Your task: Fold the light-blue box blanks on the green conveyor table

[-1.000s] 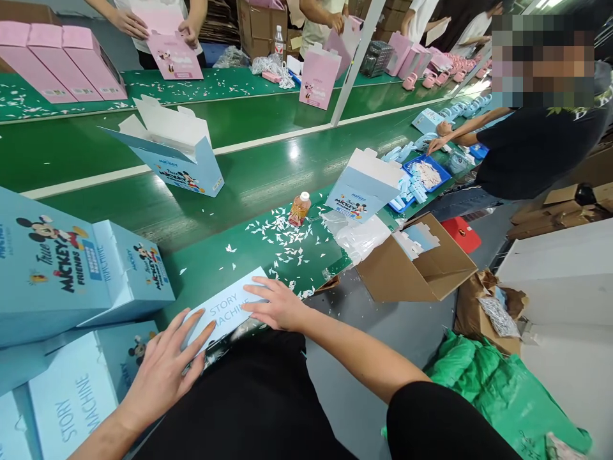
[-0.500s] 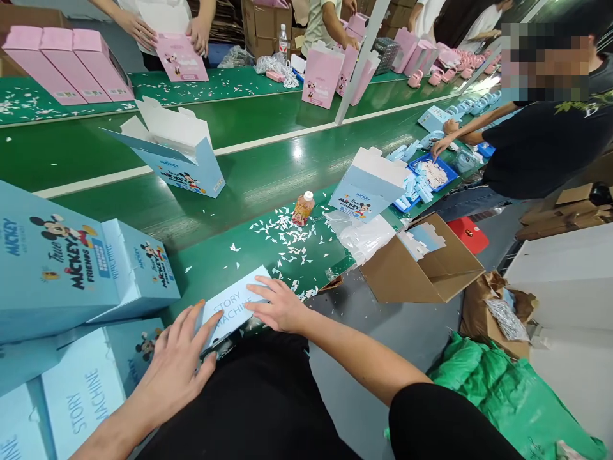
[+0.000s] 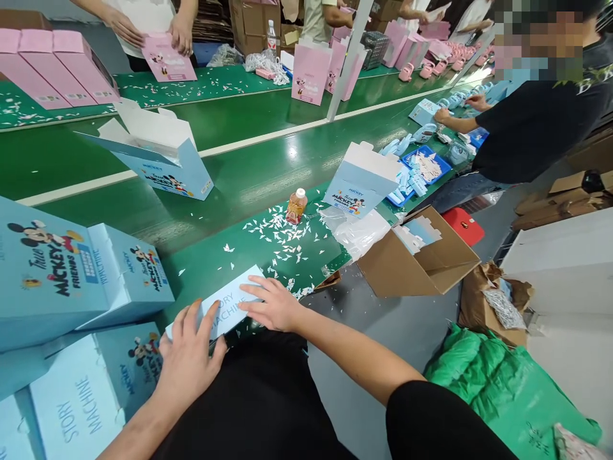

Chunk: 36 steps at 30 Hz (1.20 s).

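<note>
A light blue carton box printed "STORY MACHINE" on its top panel stands at the bench edge, right in front of my body. My left hand rests over its left end, fingers apart across the panel and thumb by the near edge. On the right part of the panel lies my right hand, its fingers spread and covering some of the lettering. The box's lower sides are mostly hidden by my hands and body.
Stacked blue boxes crowd the left. Beyond are an open-topped blue box, a drink bottle, white paper scraps and another open blue box. A brown carton stands right. Co-workers handle pink and blue items.
My left hand has shifted slightly right along the box and its fingers are more bent. My right hand stays on the panel. The co-worker at right has drawn a hand back from the blue tray.
</note>
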Available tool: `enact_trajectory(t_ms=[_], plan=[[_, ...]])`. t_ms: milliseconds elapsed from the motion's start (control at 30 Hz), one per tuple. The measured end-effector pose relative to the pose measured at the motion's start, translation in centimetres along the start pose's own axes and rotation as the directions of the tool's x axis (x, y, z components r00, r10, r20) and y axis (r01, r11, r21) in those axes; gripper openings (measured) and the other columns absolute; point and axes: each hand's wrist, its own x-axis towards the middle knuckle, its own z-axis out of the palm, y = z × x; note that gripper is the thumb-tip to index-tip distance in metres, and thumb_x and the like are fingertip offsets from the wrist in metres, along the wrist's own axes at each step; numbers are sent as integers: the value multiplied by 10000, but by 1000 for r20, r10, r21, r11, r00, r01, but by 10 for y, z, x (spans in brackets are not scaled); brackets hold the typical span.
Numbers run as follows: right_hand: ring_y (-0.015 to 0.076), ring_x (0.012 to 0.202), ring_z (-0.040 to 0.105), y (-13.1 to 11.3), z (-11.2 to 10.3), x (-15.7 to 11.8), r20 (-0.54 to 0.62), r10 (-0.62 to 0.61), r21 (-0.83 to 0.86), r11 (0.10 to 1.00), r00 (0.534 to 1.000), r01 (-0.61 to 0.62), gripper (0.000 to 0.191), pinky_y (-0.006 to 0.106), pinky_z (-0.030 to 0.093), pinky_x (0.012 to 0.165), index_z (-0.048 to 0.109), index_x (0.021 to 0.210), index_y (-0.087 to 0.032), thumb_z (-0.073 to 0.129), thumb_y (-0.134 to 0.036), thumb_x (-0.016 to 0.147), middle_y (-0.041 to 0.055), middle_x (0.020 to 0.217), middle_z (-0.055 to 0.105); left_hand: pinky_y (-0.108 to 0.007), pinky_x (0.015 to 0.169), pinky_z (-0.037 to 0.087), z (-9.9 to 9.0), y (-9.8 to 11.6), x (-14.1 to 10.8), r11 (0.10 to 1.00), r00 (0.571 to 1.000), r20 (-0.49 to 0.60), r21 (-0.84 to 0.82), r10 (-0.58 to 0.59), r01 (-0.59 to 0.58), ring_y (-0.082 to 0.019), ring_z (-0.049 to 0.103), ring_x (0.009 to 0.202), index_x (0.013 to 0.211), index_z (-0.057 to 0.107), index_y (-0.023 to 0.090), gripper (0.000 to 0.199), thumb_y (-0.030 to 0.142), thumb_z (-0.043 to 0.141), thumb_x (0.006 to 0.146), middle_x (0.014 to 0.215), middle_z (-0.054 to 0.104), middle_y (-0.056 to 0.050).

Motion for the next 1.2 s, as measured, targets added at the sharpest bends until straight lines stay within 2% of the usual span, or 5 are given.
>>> enact_trajectory(t_ms=[200,467,833,1033,1200], plan=[[216,1454,239,2,2,-2,-17,-14,2,1000,1000,14,316,381,349,1071,636,1235,-319,468,-391,977,5,1489,440,-684,966,403,6,-4,-2,999,1000,-8,18,26,-26,-375,282,1403,1447,377,214,519,359,324,951,1533,298,-193],[222,1447,251,1,0,-1,-3,-13,-1,1000,1000,13,318,383,353,1060,636,1236,-320,471,-399,975,11,1487,445,-684,931,394,7,0,-5,958,990,-36,262,133,-120,-440,316,1379,1494,317,159,555,286,331,954,1551,241,-275],[215,1459,221,5,-5,-1,35,-19,-9,1000,999,19,327,370,340,1043,635,1235,-335,433,-417,992,-6,1509,417,-619,919,434,7,1,-7,946,991,-34,305,125,-109,-404,290,1408,1464,387,174,503,301,309,984,1543,294,-229],[200,1466,214,7,-5,-1,31,-17,-2,1000,999,17,345,368,343,1045,625,1244,-349,388,-426,1006,-24,1505,422,-619,937,425,7,1,-7,960,991,-51,258,125,-108,-393,284,1414,1445,420,168,496,308,313,981,1539,322,-195],[195,1471,205,6,-4,-2,47,-12,22,1000,999,11,348,369,318,1093,611,1269,-337,400,-418,1004,-16,1512,412,-648,969,389,11,5,-8,959,993,-54,270,106,-88,-403,251,1427,1463,386,138,523,303,311,973,1555,293,-198]])
